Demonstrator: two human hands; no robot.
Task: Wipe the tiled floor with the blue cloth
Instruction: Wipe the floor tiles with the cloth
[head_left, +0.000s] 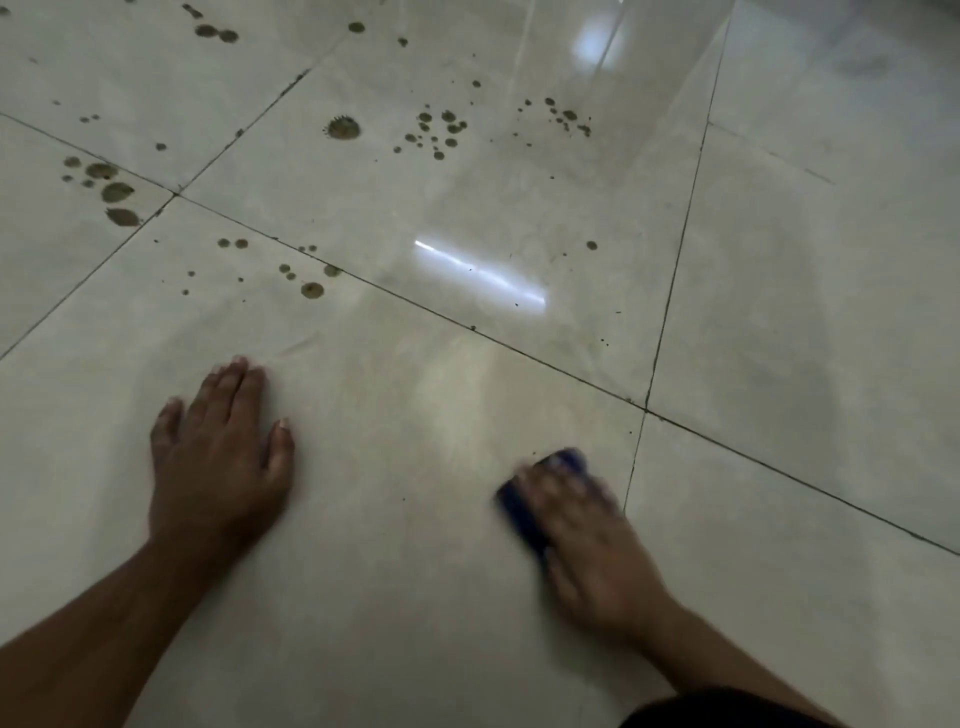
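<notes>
Down under the blurred right hand (576, 525) lies the blue cloth (519, 512).

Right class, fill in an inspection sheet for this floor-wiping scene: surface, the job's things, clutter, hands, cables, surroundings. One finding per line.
Surface: glossy pale tiled floor with dark grout lines; brown stains spatter the far tiles, while the near tile under the hands looks free of them.
Job's things: blue cloth lies on the near tile, mostly covered by the right hand.
Clutter: nothing seen apart from the stains.
Hands: left hand rests flat on the floor, fingers straight. Right hand presses on the cloth; it is motion-blurred, so finger pose is unclear.
Cables: nothing seen.
Surroundings: light reflection on the tile; dark fabric at the bottom edge.
</notes>
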